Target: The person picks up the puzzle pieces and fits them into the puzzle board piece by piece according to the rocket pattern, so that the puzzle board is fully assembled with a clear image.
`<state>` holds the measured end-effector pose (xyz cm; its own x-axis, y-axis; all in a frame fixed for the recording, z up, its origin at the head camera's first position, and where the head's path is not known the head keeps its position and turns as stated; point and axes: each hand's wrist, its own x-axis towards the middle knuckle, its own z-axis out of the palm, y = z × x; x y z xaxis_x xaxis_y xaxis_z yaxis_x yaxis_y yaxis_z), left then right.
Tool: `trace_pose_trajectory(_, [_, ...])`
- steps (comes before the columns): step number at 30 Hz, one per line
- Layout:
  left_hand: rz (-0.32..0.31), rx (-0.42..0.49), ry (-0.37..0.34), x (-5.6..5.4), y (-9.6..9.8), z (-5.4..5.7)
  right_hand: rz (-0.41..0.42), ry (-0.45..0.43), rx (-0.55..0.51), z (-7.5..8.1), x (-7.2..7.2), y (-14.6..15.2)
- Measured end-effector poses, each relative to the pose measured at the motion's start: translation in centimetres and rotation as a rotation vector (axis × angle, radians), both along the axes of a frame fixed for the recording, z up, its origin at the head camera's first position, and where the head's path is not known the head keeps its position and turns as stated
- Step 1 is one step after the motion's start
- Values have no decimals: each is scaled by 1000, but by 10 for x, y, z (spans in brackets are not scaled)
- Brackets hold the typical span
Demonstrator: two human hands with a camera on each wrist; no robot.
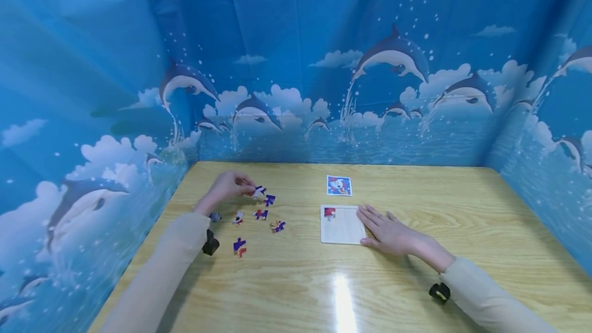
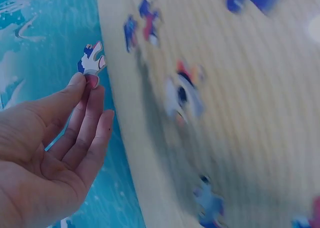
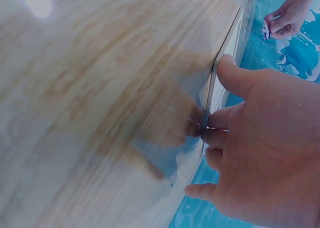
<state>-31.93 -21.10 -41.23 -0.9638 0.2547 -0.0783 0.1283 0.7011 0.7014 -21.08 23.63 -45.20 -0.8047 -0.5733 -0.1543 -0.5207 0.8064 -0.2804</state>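
Note:
My left hand point(image 1: 229, 185) pinches a jigsaw piece point(image 2: 92, 63), white, blue and red, between thumb and fingertips, raised over the table's left side. Below and beside it lie several loose jigsaw pieces point(image 1: 261, 215) in blue, red and white. At the middle of the table lies a pale puzzle board point(image 1: 343, 229), with one red piece point(image 1: 330, 213) in its upper left corner. My right hand point(image 1: 387, 230) rests on the board's right edge, fingers extended, thumb at the lower right corner. In the right wrist view its fingertips touch the board's edge point(image 3: 216, 78).
A small square picture card point(image 1: 339, 186) with a white figure on blue lies just behind the board. The wooden table point(image 1: 296, 287) ends at a blue dolphin-print curtain point(image 1: 287, 66) at the back and sides. One jigsaw piece point(image 1: 239, 247) lies nearer the front than the others.

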Motion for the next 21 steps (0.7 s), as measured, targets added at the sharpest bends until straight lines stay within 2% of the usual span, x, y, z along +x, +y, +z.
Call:
trace_pose_trajectory(6, [-7, 86, -72, -7, 25, 10, 4, 9, 3, -2, -1, 0])
trace_pose_trajectory(13, [-59, 124, -67, -14, 56, 17, -9, -29, 10, 12, 4, -6])
trace_pose_trajectory(21, [-121, 146, -79, -18, 96, 18, -14, -29, 23, 11, 3, -6])
